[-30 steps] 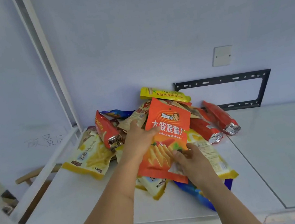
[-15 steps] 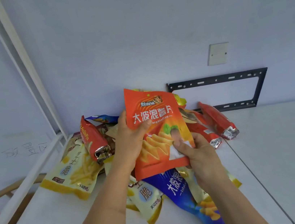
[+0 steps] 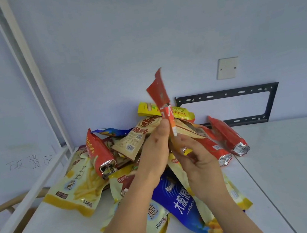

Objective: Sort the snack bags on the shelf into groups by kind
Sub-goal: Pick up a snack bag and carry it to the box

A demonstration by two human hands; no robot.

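Note:
An orange chip bag [image 3: 161, 97] stands edge-on above the pile, its top bent. My left hand [image 3: 154, 151] holds its left side and my right hand [image 3: 196, 157] pinches its lower edge. Below lies a heap of snack bags on the white shelf [image 3: 293, 165]: a yellow fries bag [image 3: 76, 188], a red stick pack [image 3: 99, 151], a beige bag [image 3: 136, 138], a long yellow pack [image 3: 147, 109], a blue chip bag [image 3: 185, 206], and two red packs [image 3: 229, 139] at the right.
A white frame post [image 3: 30, 74] rises at the left, with a rail along the shelf's left edge. A black metal bracket [image 3: 226, 94] and a white wall plate [image 3: 226, 68] are on the back wall. The shelf's right half is bare.
The orange bag has been lifted off the pile and turned from facing me to edge-on. Both hands rose with it, uncovering the blue bag beneath.

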